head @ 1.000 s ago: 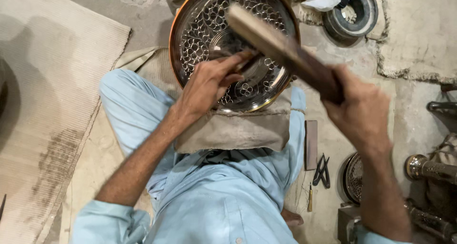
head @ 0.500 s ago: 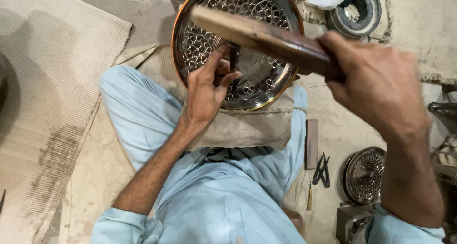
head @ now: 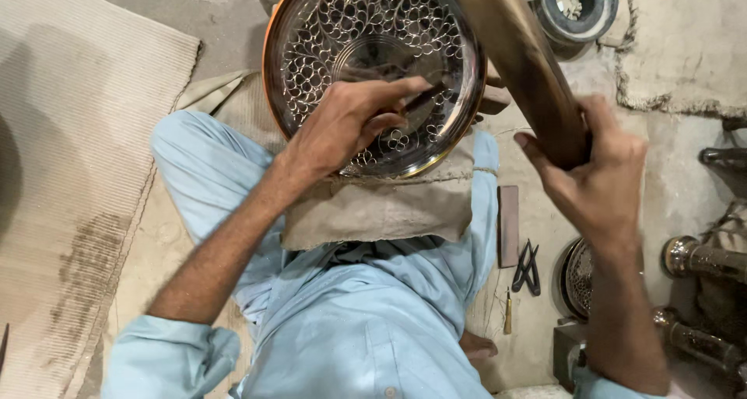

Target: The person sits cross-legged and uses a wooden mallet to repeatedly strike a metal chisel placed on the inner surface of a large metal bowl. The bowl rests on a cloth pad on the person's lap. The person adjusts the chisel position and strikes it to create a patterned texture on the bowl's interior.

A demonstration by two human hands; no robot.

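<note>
My left hand is down on the round metal tray, fingers pinched tight around a thin dark chisel whose tip sits on the pierced scrollwork near the tray's right side. The tray itself is tilted toward me on my lap, its lower rim resting on a folded piece of tan cloth spread over my knees — copper-coloured edge, silvery lattice of curls inside, a plain disc at the centre.

My right hand is up and to the right, fist clamped round the lower end of a thick wooden mallet. The mallet's shaft runs up and to the left from my grip, crossing over the tray's right rim, its upper end out of frame at the top. It's blurred, so I can't tell whether it touches the chisel.

Around me: a ribbed woven mat on the floor to my left, my pale blue trousers below the cloth. On the concrete to my right lie a flat dark stone bar, a small pair of black pliers just beside it, and a little awl with a yellowish handle. Further right — another pierced round piece, partly hidden behind my forearm.
</note>
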